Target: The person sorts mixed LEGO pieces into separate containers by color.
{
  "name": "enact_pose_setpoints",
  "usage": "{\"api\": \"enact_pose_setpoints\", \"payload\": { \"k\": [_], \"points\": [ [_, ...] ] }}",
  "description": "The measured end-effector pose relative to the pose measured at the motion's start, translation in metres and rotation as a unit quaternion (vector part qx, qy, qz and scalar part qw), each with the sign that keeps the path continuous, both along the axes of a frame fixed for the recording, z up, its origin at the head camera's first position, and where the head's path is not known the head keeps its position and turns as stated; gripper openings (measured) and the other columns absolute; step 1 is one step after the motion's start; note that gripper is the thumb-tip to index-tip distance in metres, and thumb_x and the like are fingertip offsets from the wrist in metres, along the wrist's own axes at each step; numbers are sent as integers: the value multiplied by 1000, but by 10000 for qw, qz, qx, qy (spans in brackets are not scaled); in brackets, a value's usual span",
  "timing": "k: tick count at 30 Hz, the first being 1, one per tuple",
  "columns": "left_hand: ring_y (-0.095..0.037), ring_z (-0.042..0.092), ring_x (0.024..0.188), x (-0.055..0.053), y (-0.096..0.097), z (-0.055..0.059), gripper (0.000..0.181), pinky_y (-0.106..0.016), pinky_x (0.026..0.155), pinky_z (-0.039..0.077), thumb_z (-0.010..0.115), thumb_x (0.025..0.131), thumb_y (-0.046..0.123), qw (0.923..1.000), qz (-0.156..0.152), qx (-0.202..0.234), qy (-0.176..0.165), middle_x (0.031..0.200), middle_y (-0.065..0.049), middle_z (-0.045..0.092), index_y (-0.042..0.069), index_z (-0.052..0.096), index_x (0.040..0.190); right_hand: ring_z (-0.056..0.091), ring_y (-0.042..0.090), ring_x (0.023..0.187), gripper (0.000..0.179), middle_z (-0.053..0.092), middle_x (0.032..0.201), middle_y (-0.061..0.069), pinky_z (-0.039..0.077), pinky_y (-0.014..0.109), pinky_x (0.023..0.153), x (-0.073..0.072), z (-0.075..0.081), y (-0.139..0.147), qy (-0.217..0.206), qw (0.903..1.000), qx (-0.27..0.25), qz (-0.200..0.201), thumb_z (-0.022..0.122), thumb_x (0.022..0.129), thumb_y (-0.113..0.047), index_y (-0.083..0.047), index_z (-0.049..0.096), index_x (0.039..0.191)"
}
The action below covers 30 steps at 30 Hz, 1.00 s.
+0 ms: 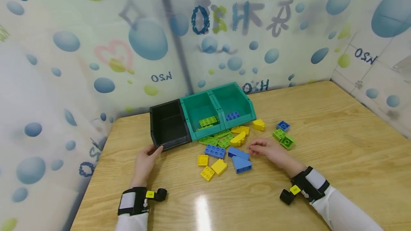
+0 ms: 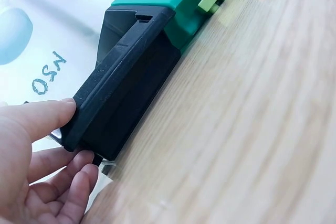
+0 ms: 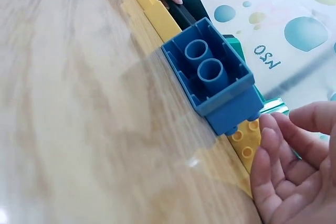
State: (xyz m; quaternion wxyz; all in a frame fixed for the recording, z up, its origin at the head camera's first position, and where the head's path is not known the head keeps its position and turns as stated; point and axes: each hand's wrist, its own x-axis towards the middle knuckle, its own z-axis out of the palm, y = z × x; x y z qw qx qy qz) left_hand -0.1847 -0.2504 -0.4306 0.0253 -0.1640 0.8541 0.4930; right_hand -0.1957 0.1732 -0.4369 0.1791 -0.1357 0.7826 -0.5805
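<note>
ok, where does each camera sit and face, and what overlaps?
Head: head-worn, facing forward and down at the tabletop, blocks, black bin and teal bins; left hand, right hand and white sleeves show.
Left wrist: worn there, facing the black bin's edge; only the left hand shows.
Right wrist: worn there, facing a blue block's open underside; right hand shows close, left hand beyond the block.
Shared: both wrist views show the black bin, left hand and patterned backdrop.

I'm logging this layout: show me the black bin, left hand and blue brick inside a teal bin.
Black bin [image 1: 171,127], head view: inside floor.
Left hand [image 1: 147,160], head view: its back.
Blue brick [image 1: 232,116], head view: studded top.
</note>
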Motion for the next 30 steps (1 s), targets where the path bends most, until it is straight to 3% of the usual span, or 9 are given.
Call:
{"api": "enact_pose_setpoints", "payload": {
  "k": [4, 9, 12, 18, 23, 30],
  "points": [
    [-33, 43, 122, 0, -1, 0, 64, -48, 104, 36, 58, 92, 42, 9999, -29, -64, 72, 137, -22, 47, -1, 45, 137, 53, 15, 82, 26, 63, 92, 7, 46, 24, 71, 3, -2, -6, 513, 9972, 535, -133, 58, 94, -21, 2, 63, 106],
    [-32, 44, 121, -2, -1, -1, 62, -47, 103, 37, 58, 92, 42, 9997, -48, -115, 204, 135, -22, 49, -1, 47, 135, 52, 13, 77, 30, 61, 89, 3, 44, 23, 66, 8, -5, -12, 1283, 9852, 1131, -151, 70, 86, -27, -5, 65, 105],
    [-32, 45, 120, -2, -1, -1, 61, -47, 102, 37, 58, 92, 41, 9996, -56, -134, 234, 134, -22, 50, -1, 48, 135, 52, 11, 77, 33, 62, 91, 1, 45, 23, 67, 10, -7, -15, 1540, 9790, 1334, -28, 71, 85, -29, -7, 65, 108],
    [-32, 44, 120, -2, -1, 0, 61, -47, 102, 37, 58, 92, 42, 9997, -37, -79, 227, 135, -22, 49, -1, 48, 135, 50, 12, 80, 33, 61, 94, 0, 43, 23, 68, 10, -7, -17, 1597, 9733, 1648, 65, 63, 90, -30, -5, 66, 112],
    [-32, 44, 119, -1, -1, 0, 61, -47, 103, 37, 58, 92, 41, 9998, -19, -95, 177, 134, -22, 49, -1, 47, 136, 49, 13, 78, 27, 58, 87, 0, 41, 23, 66, 11, -5, -18, 1556, 9724, 1738, 44, 61, 92, -29, -6, 67, 106],
    [-32, 43, 121, 0, 0, 1, 62, -48, 104, 35, 58, 92, 42, 10000, -19, -70, 64, 136, -21, 48, 0, 46, 137, 47, 14, 76, 17, 54, 84, 0, 40, 23, 65, 12, -5, -18, 1391, 9799, 1431, -22, 64, 90, -27, -10, 61, 92]
  ]
}}
